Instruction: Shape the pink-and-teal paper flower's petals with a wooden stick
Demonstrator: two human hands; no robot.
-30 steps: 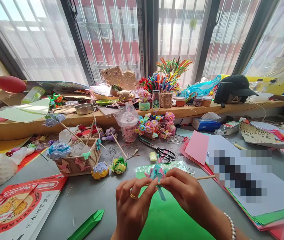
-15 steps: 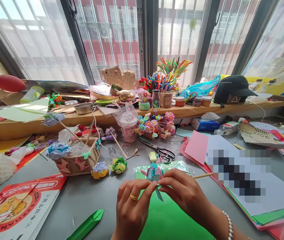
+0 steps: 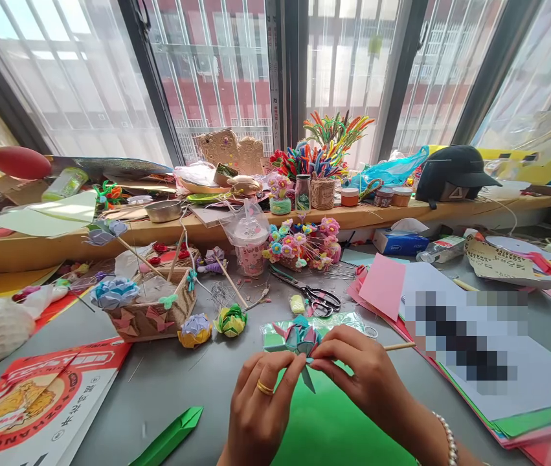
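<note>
Over the last second the paper flower (image 3: pixel 299 336) has turned between the fingers and sits a little lower. The left hand (image 3: pixel 260 395) and right hand (image 3: pixel 357 372) both pinch it on its wooden stick (image 3: pixel 399 346), so the shaping seems ongoing. It hovers above green paper (image 3: pixel 324 421) on the cluttered grey counter (image 3: pixel 182 382), scissors (image 3: pixel 316 299) behind, bright windows (image 3: pixel 217 71) beyond.

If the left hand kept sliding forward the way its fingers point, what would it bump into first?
The left hand points up and right, already touching the paper flower held with the right hand. Beyond that, probably the scissors, though depth is hard to judge.
</note>
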